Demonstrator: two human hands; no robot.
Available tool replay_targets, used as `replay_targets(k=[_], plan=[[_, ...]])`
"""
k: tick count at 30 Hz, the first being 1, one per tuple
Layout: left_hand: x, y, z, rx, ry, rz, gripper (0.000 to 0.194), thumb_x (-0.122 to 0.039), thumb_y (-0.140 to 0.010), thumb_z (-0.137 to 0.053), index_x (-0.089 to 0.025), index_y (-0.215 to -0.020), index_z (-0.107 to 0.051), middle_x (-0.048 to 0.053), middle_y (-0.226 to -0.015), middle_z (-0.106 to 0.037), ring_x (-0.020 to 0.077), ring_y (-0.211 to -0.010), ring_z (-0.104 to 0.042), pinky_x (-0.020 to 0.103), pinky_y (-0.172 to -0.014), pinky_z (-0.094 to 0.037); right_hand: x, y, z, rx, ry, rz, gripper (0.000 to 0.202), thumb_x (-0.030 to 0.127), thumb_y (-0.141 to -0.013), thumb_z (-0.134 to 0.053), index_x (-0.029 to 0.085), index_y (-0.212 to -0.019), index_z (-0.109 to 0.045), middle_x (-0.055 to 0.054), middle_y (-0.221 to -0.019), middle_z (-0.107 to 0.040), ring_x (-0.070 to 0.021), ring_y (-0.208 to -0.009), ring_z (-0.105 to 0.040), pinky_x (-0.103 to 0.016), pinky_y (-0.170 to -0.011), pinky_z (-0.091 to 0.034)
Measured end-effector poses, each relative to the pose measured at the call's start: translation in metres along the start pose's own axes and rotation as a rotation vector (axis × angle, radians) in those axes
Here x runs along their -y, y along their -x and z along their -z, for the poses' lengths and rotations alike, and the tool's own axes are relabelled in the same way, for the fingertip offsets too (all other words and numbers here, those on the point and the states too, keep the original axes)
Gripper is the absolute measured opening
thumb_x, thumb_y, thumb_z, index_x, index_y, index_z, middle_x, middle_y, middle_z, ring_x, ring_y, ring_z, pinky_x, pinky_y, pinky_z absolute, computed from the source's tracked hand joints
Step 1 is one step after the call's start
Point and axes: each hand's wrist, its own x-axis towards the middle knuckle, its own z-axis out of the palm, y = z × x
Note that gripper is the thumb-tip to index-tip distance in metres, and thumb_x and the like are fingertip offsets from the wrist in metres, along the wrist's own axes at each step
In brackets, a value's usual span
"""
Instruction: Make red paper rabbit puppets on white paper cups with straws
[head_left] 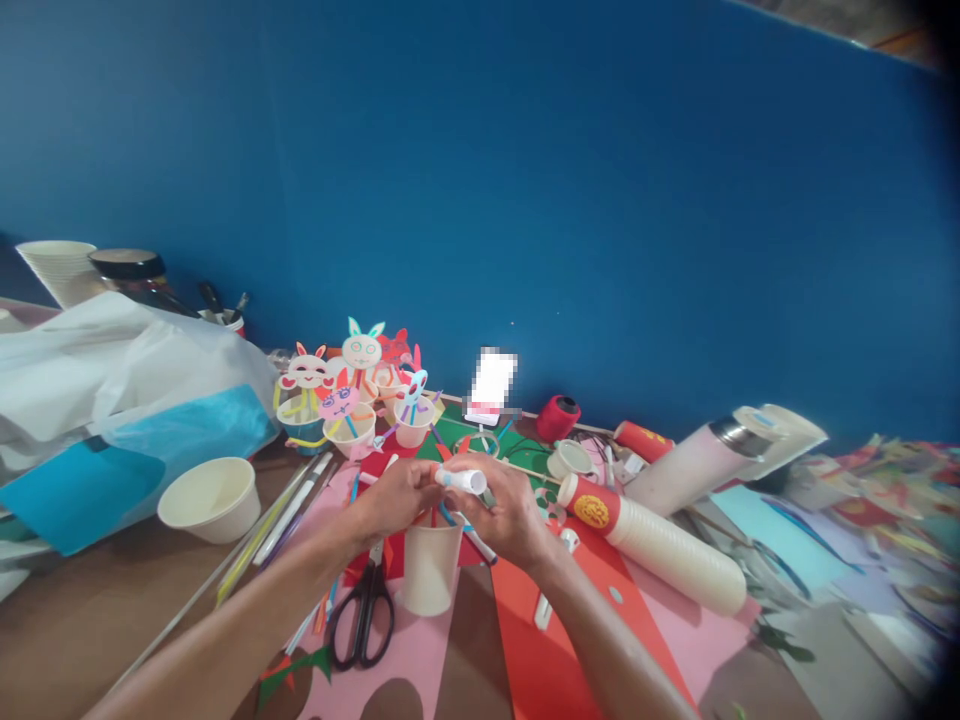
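Both hands are at one white tube (461,481), held lengthwise just above the mouth of an upright paper cup (430,575). Left hand (409,495): fingertips pinching the tube's left end. Right hand (506,505): thumb and fingers closed about the body, right end showing. Tube type not legible; possibly glue.

Handling, my judgement: keep the left pinch light and the right grip firm, turn or pull along the tube's axis, and hold wrists high so as not to tip the cup or bend the coloured strips at its rim. Black-handled scissors (363,615) lie close beside the cup; best kept clear of the left forearm.

Surface: brown counter (67,590), crowded. Pink paper and red paper (544,640) in front; animal-faced cups (362,350) grouped behind; nested cup stack (667,550) and bottle (679,462) lying at right. Room: plain blue wall (525,180) behind, phone (491,385) propped near it, screen blurred.
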Motion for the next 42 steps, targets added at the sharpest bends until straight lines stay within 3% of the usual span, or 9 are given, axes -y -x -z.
replay_targets(k=[9, 22, 30, 37, 42], plan=[[0.006, -0.002, -0.001, 0.095, 0.077, -0.178, 0.029, -0.034, -0.073, -0.055, -0.011, -0.087, -0.063, 0.004, -0.076, -0.063, 0.0146, -0.069, -0.053, 0.025, -0.064, -0.040, 0.001, 0.001, -0.002, -0.008, -0.004, 0.039, 0.024, 0.023, -0.082, -0.049, 0.021, -0.105, -0.053, -0.006, -0.100, -0.062, -0.0162, -0.092, -0.058, -0.027, -0.080, -0.045], [0.006, -0.001, -0.002, 0.006, 0.089, -0.019, 0.017, -0.028, -0.071, -0.055, -0.011, -0.071, -0.060, 0.002, -0.065, -0.060, 0.0116, -0.059, -0.052, 0.022, -0.056, -0.039, 0.001, -0.003, 0.007, 0.011, 0.054, -0.013, 0.022, 0.021, -0.080, -0.050, 0.021, -0.102, -0.054, -0.006, -0.098, -0.062, -0.0176, -0.090, -0.058, -0.027, -0.077, -0.045], [0.005, -0.003, 0.000, 0.009, 0.053, -0.052, 0.024, -0.031, -0.071, -0.057, -0.010, -0.082, -0.063, 0.002, -0.066, -0.059, 0.0127, -0.062, -0.051, 0.023, -0.058, -0.038, -0.001, -0.001, 0.000, 0.002, 0.004, 0.006, 0.023, 0.025, -0.080, -0.051, 0.022, -0.103, -0.054, -0.006, -0.098, -0.062, -0.0175, -0.089, -0.059, -0.027, -0.077, -0.046], [0.013, -0.005, -0.003, 0.067, 0.062, -0.162, 0.026, -0.033, -0.073, -0.056, -0.012, -0.087, -0.063, 0.003, -0.073, -0.062, 0.0142, -0.068, -0.052, 0.024, -0.063, -0.040, -0.001, 0.000, -0.004, -0.045, -0.028, 0.024, 0.023, 0.023, -0.081, -0.049, 0.022, -0.103, -0.054, -0.006, -0.099, -0.062, -0.0163, -0.091, -0.058, -0.027, -0.079, -0.045], [0.015, -0.005, -0.005, 0.057, 0.125, -0.092, 0.026, -0.035, -0.073, -0.056, -0.011, -0.081, -0.062, 0.003, -0.069, -0.061, 0.0135, -0.064, -0.054, 0.024, -0.060, -0.041, -0.001, -0.002, 0.000, -0.053, 0.004, 0.020, 0.022, 0.021, -0.081, -0.047, 0.021, -0.102, -0.054, -0.007, -0.098, -0.062, -0.0165, -0.090, -0.059, -0.026, -0.076, -0.046]])
